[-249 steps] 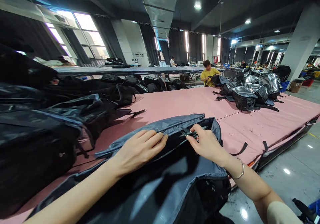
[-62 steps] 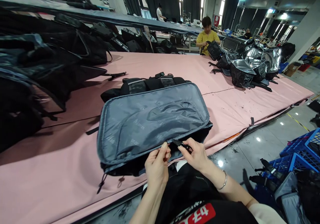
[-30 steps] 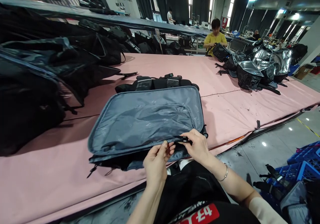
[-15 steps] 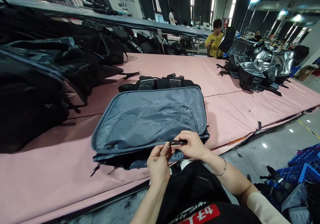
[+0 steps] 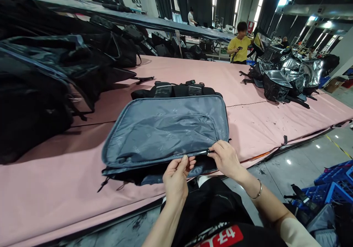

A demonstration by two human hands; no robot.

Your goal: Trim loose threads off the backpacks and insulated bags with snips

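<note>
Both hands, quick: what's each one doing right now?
Left hand: closed, thumb and fingers pinching the near edge of the bag's grey flap.
Right hand: closed, holding a small dark tool, mostly hidden by the fingers.

Pink-cov'd tbl (image 5: 256, 118) w/ blk/gry bags (image 5: 165, 129)

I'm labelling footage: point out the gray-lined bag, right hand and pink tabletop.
Gray-lined bag (image 5: 168, 131), head view: the lining.
Right hand (image 5: 227, 159), head view: its back.
Pink tabletop (image 5: 68, 188), head view: bare surface.
</note>
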